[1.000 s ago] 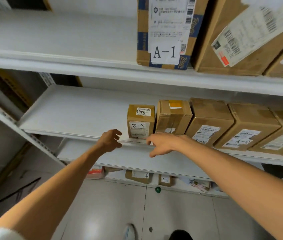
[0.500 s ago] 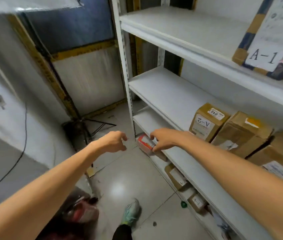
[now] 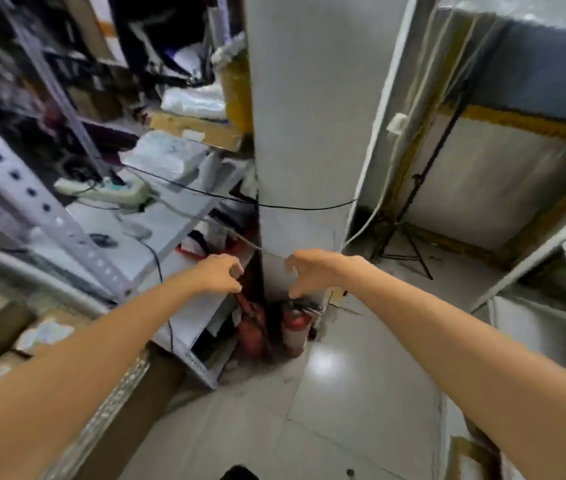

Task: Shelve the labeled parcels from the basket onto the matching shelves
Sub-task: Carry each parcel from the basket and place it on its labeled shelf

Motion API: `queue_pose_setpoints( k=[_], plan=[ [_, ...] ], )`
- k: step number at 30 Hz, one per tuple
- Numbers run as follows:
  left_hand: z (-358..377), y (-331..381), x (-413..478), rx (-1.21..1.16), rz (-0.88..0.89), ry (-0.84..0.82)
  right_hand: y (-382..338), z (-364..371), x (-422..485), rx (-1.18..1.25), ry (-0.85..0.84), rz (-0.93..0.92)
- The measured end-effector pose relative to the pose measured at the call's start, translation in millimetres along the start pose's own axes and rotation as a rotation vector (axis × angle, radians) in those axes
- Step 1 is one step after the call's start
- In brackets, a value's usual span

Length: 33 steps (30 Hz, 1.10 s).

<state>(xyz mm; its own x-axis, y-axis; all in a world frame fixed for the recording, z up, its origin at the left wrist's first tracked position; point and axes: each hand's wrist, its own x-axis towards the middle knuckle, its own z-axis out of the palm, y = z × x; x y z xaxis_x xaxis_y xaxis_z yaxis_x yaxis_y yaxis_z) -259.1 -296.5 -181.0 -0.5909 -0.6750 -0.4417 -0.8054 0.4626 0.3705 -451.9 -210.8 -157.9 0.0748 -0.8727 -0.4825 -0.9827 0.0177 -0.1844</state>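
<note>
Fingers loosely curled on both hands, nothing in them: your left hand [image 3: 220, 273] and right hand [image 3: 312, 271] hang mid-frame, just apart, before the pillar [image 3: 309, 133] and the extinguishers [image 3: 295, 327] at its foot. Parcels [image 3: 42, 332] lie blurred at lower left, in what looks like the basket [image 3: 32, 271]. Step, as I judge it: between parcels; next you swing down-left and take one, label readable.
</note>
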Motion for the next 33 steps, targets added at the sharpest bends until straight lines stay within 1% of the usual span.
queue_pose_setpoints(
  k=[2, 4, 7, 12, 17, 23, 27, 33],
  plan=[
    [2, -51, -28, -0.058, -0.088, 0.018, -53, -6, 30, -0.095, -0.035, -0.165],
    [8, -90, -55, -0.104, -0.185, 0.021, -101, -9, 50, -0.165, -0.059, -0.283],
    [17, -149, -108, -0.186, -0.348, 0.038, -177, -3, 77, -0.234, -0.139, -0.404],
    [27, -239, -190, -0.258, -0.565, 0.086, -288, 5, 103, -0.263, -0.212, -0.568],
    [28, -308, -248, -0.35, -0.682, 0.164, -376, 15, 132, -0.331, -0.224, -0.633],
    [47, -381, -295, -0.455, -0.787, 0.196, -446, 42, 172, -0.43, -0.27, -0.663],
    [54, -414, -301, -0.526, -0.809, 0.212, -475, 51, 196, -0.443, -0.303, -0.665],
    [53, -456, -282, -0.638, -0.824, 0.219, -507, 48, 250, -0.465, -0.359, -0.666]
  ],
)
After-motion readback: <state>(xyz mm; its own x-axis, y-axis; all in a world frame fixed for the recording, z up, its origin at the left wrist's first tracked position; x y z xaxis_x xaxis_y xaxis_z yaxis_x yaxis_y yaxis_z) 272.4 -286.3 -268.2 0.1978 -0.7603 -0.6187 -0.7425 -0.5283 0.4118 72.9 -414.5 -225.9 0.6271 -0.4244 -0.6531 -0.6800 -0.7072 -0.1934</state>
